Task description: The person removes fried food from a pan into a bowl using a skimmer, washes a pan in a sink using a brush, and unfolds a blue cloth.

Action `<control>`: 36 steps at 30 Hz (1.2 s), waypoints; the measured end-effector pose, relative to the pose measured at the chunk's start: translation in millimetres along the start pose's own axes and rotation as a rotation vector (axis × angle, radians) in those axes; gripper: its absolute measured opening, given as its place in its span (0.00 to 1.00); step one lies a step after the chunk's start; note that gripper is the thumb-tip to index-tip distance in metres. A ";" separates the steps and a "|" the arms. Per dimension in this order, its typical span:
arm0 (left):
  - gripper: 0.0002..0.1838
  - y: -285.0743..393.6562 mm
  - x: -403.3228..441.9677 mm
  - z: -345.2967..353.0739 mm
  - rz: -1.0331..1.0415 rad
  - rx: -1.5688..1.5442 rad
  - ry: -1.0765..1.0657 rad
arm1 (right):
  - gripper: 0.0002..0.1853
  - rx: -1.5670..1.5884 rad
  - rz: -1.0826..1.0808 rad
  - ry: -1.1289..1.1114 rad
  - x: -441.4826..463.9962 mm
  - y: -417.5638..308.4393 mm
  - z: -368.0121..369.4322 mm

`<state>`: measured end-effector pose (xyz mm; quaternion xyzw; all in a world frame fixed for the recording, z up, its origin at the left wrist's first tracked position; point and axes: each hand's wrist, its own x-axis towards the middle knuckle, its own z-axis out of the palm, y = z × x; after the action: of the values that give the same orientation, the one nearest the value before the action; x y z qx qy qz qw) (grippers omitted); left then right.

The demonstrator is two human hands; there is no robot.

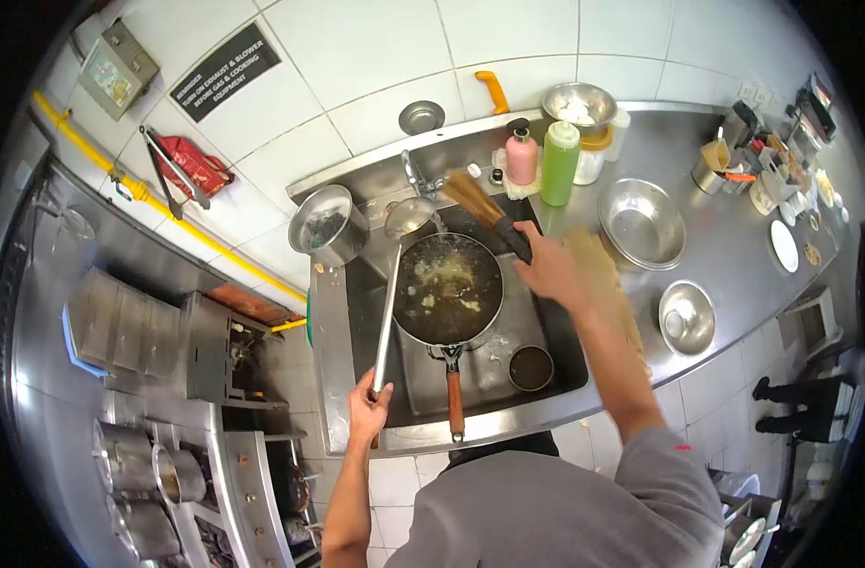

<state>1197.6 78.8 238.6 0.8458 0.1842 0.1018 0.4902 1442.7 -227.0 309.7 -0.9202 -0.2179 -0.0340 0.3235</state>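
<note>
My left hand (367,409) is closed around the end of a long metal ladle (392,303). The ladle's bowl (411,218) is up by the faucet (415,175), at the far rim of a wok (449,289). My right hand (549,268) grips the dark handle of a bristle wok brush (475,202). The brush's splayed bristles point toward the faucet, to the right of the ladle bowl. Cloudy water with pale yellowish bits fills the wok, which sits in the sink (423,379) with its wooden handle toward me.
A small round dark container (531,367) sits in the sink. Left of the faucet stands a metal pot (328,225). Pink (520,156) and green (559,163) bottles stand behind the sink. Metal bowls (643,224) rest on the right counter. Stoves and pots (179,473) line the left.
</note>
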 end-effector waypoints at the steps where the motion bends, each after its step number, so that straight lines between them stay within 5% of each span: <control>1: 0.23 -0.4 -0.5 2.6 -0.009 -0.006 0.009 | 0.28 0.143 0.047 0.138 -5.4 -6.8 2.2; 5: 0.21 -6.9 -13.5 0.9 -0.200 -0.151 -0.107 | 0.28 0.095 -0.049 0.014 -2.3 22.5 23.6; 7: 0.20 -11.6 -15.5 -3.1 -0.265 -0.245 -0.149 | 0.28 -0.017 0.067 -0.004 4.5 21.7 10.7; 12: 0.16 -6.0 -14.5 -2.3 -0.278 -0.266 -0.153 | 0.28 0.287 -0.057 -0.083 0.2 2.4 -1.2; 14: 0.15 -6.0 -15.9 -3.2 -0.272 -0.267 -0.174 | 0.28 0.009 -0.055 -0.135 10.1 18.4 10.2; 19: 0.14 -3.0 -22.9 3.7 -0.309 -0.317 -0.146 | 0.27 0.184 -0.042 0.059 -16.8 4.2 30.2; 21: 0.13 6.4 -19.8 8.2 -0.327 -0.457 -0.248 | 0.27 0.311 -0.137 0.144 -22.5 -6.5 37.6; 24: 0.13 16.3 -24.6 14.1 -0.386 -0.665 -0.309 | 0.28 0.352 0.319 0.053 -17.2 -13.7 41.8; 28: 0.18 32.8 -28.3 23.4 -0.499 -1.031 -0.424 | 0.28 0.276 -0.063 0.138 -39.7 -9.3 66.7; 33: 0.21 46.7 -29.1 34.0 -0.738 -1.633 -0.609 | 0.26 0.084 0.056 -0.037 -39.0 -25.5 76.3; 36: 0.20 40.6 -35.2 31.1 -0.709 -1.638 -0.667 | 0.26 0.130 -0.025 -0.166 -38.9 -20.4 62.7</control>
<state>1185.0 21.4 258.6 0.1198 0.1520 -0.2018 0.9601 1394.1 -189.2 264.3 -0.8942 -0.2571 0.0523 0.3628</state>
